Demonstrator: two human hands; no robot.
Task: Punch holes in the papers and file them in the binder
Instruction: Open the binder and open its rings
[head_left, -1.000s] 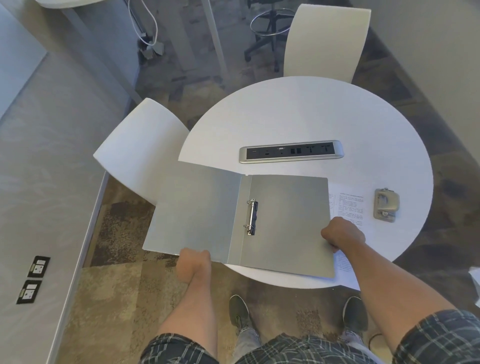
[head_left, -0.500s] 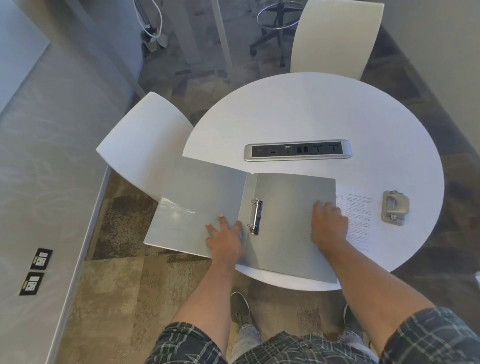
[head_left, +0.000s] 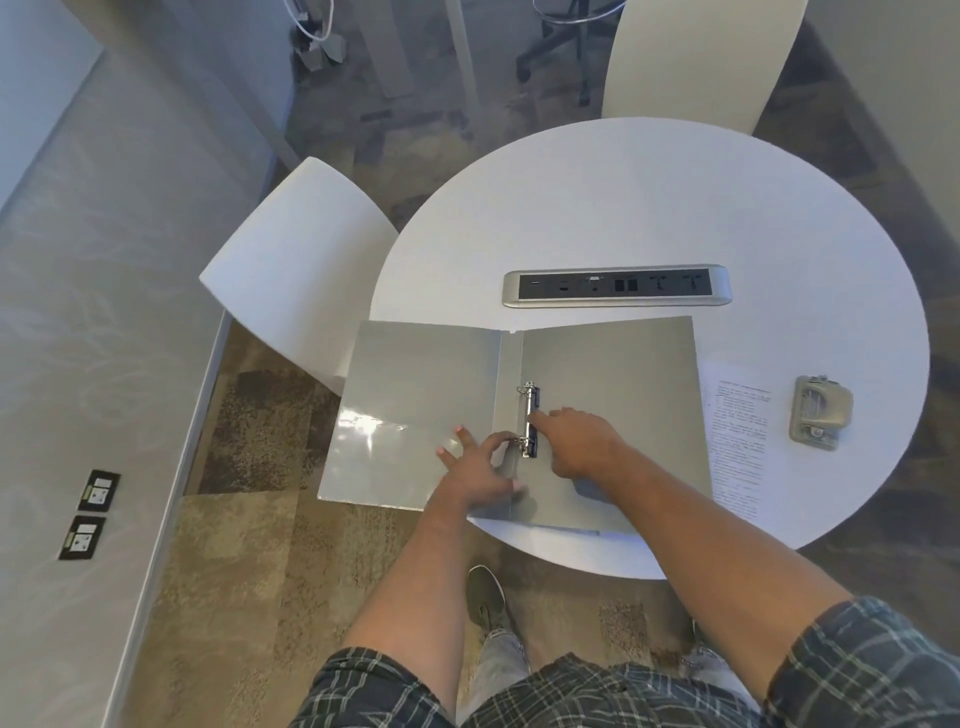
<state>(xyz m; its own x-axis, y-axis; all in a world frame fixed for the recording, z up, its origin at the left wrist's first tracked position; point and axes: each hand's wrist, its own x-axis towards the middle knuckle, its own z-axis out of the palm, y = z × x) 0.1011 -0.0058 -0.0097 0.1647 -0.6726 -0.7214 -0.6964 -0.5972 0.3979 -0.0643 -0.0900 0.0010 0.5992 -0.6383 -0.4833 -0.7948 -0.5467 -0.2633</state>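
A grey ring binder (head_left: 613, 374) lies open near the front edge of the round white table (head_left: 649, 208), and its left cover overhangs the edge. My left hand (head_left: 478, 467) rests spread on the binder by the spine, one fingertip at the lower ring. My right hand (head_left: 576, 441) has its fingers bunched on the metal ring mechanism (head_left: 530, 418). Printed papers (head_left: 737, 431) lie right of the binder, partly tucked under its right cover. A grey hole punch (head_left: 818, 413) sits to the right of the papers.
A silver power strip (head_left: 615, 287) is set into the table behind the binder. White chairs stand at the left (head_left: 296, 270) and at the far side (head_left: 696, 57). My feet are below the table's front edge.
Both hands have left the binder's outer edges and come together at the ring mechanism. The binder now lies flat and open.
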